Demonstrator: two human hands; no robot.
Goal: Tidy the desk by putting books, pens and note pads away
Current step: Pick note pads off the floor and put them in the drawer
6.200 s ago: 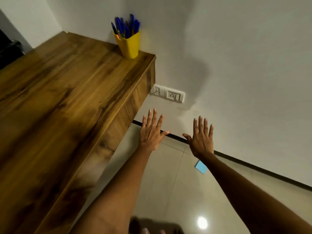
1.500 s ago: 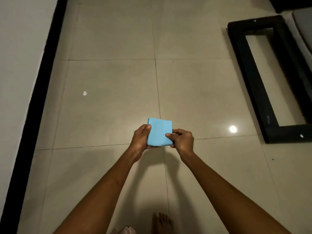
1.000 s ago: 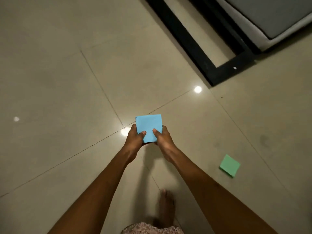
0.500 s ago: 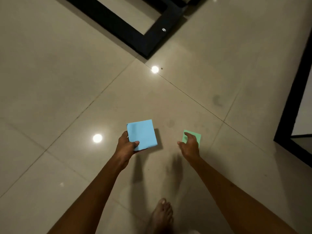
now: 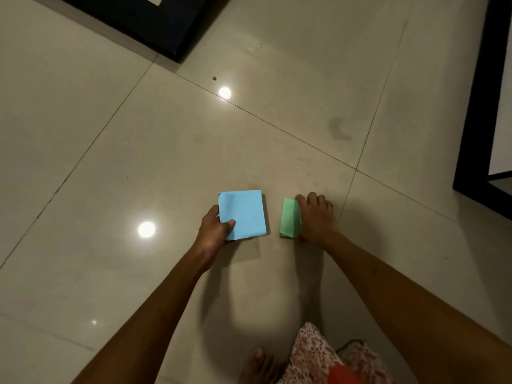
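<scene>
blue pad (image 5: 243,213) in left hand (image 5: 214,231), green pad (image 5: 290,218) under right hand (image 5: 315,217)

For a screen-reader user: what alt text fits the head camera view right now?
Seen from above, the left hand holds a square blue note pad while the right hand grips a green note pad at the glossy beige tiled floor. A black frame crosses the top left corner.

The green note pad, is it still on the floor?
Cannot tell. The right hand grips the green note pad down at the floor; whether it is lifted is unclear.
</scene>
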